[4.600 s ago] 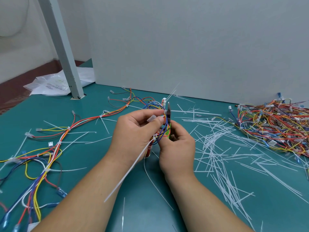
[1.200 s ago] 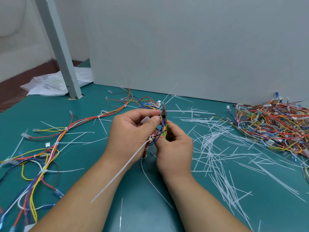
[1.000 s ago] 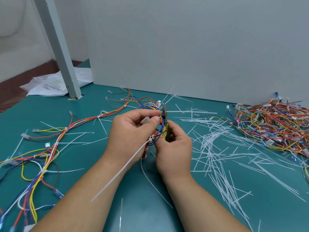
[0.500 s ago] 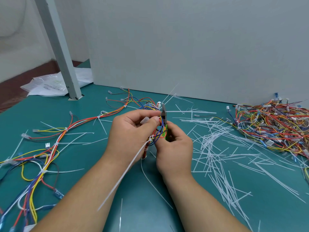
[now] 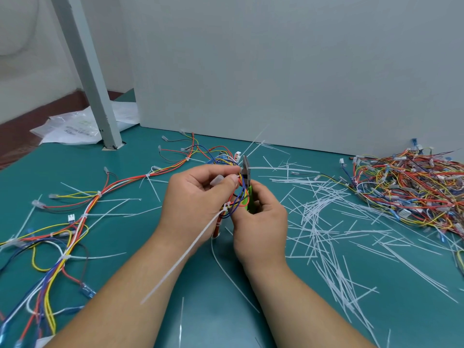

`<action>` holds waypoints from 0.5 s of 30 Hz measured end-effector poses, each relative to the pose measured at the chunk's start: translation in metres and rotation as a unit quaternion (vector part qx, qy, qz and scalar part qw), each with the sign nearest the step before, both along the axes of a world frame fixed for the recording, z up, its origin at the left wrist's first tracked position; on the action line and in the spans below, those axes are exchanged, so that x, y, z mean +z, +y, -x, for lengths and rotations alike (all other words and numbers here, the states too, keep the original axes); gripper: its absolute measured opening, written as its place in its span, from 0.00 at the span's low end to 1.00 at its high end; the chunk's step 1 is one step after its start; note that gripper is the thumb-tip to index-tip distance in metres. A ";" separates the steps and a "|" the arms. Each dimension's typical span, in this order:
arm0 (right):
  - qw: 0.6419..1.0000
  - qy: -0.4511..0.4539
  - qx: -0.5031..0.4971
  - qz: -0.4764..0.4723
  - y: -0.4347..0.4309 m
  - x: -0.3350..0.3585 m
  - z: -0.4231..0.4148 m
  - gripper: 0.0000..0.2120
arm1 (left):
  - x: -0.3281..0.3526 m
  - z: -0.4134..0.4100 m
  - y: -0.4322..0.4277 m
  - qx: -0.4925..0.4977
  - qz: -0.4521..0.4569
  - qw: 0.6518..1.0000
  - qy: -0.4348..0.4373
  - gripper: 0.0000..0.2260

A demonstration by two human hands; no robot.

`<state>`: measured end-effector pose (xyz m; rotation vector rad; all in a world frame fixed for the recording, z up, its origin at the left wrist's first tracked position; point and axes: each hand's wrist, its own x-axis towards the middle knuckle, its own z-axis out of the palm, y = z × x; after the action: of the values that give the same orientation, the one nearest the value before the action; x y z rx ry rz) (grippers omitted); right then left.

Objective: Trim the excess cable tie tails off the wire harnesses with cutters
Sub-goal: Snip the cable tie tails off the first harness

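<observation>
The left hand (image 5: 198, 197) pinches the multicoloured wire harness (image 5: 239, 194), its white cable tie tail (image 5: 185, 254) slanting down-left. The right hand (image 5: 261, 222) has fingers clamped round upright green-handled cutters (image 5: 246, 170).

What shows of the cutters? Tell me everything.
The cutters are small, with grey metal jaws and bright green handles. The right hand grips the handles, mostly hiding them. They stand nearly upright, jaws against the wire bundle pinched by the left hand. Whether the jaws are closed is unclear.

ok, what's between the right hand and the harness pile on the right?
Head view: loose cut tie tails scattered across the table, between right hand and harness pile.
</observation>
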<state>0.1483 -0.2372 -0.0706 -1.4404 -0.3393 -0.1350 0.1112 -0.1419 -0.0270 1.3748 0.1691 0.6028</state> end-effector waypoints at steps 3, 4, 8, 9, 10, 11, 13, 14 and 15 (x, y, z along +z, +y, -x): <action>1.000 0.002 0.012 -0.012 0.000 0.000 -0.001 0.12 | 0.000 0.000 0.000 0.001 -0.004 1.000 0.004 0.13; 1.000 0.004 0.018 -0.019 0.000 0.000 -0.001 0.12 | 0.000 -0.001 0.000 0.001 -0.003 1.000 0.003 0.13; 0.999 0.003 0.022 -0.031 0.001 0.000 -0.002 0.12 | 0.000 -0.001 0.000 0.000 -0.002 1.000 0.004 0.13; 0.999 0.003 0.021 -0.031 0.001 0.000 -0.002 0.12 | 0.000 -0.001 0.000 -0.001 -0.001 1.000 0.003 0.13; 0.999 0.002 0.019 -0.028 0.001 0.000 -0.002 0.12 | 0.000 -0.001 0.000 0.000 0.000 1.000 0.004 0.12; 1.000 0.000 0.015 -0.025 0.001 -0.001 -0.002 0.12 | 0.000 -0.001 -0.001 0.001 0.001 1.000 0.004 0.12; 1.000 0.000 0.010 -0.019 0.001 -0.001 -0.002 0.12 | 0.000 -0.001 -0.001 0.003 0.003 1.000 0.004 0.12; 1.000 0.001 0.008 -0.017 0.001 -0.001 -0.002 0.12 | 0.000 -0.001 -0.001 0.003 0.005 1.000 0.004 0.12; 1.000 0.001 0.006 -0.016 0.001 -0.001 -0.002 0.12 | 0.000 -0.001 -0.002 0.002 0.007 1.000 0.003 0.12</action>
<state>0.1500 -0.2363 -0.0716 -1.4065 -0.3422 -0.1283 0.1120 -0.1434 -0.0268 1.3641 0.1808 0.5995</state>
